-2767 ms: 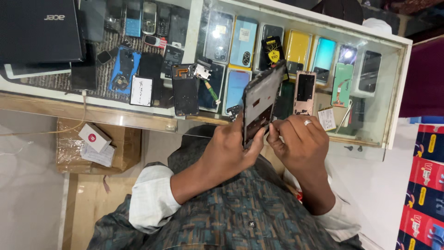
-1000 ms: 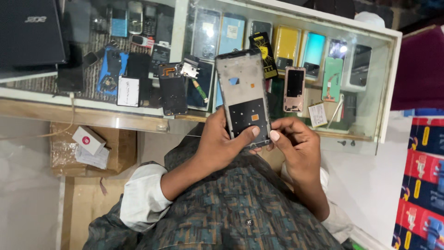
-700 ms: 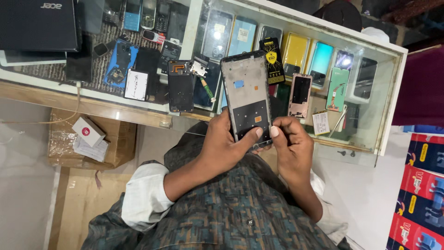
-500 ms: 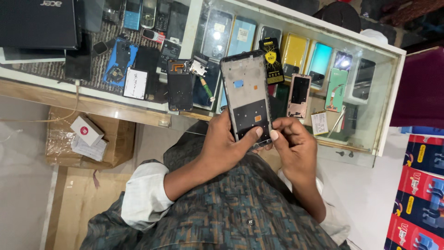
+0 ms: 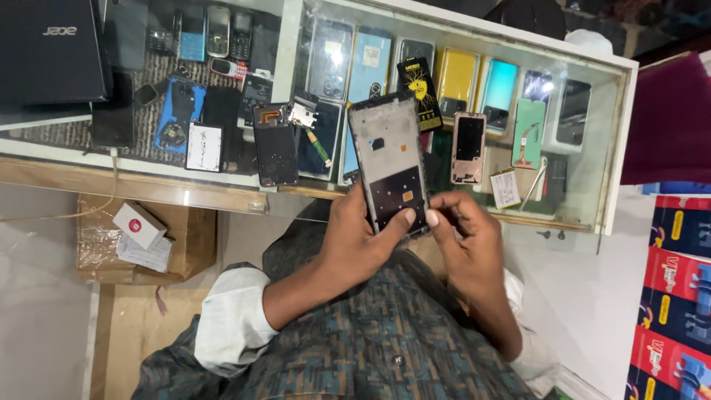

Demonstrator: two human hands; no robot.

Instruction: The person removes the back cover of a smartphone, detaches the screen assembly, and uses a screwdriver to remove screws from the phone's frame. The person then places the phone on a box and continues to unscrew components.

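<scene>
1 phone frame (image 5: 390,163) held; 2 hands (image 5: 355,244); 1 laptop (image 5: 48,52); 1 small white box (image 5: 138,224).

Left hand (image 5: 361,241) is raised, fingers curled in a grip, thumb extended. Right hand (image 5: 465,241) sits just beside it, fingertips pinched.

White box (image 5: 138,224) with red dot on brown carton (image 5: 189,237); red-blue boxes (image 5: 678,289) right.

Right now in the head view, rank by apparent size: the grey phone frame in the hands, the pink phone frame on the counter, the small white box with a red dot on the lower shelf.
1. Grey phone frame, though it is held nearer the camera.
2. and 3. Pink phone frame and white box with red dot: look alike, and depths differ, so no ranking.
</scene>
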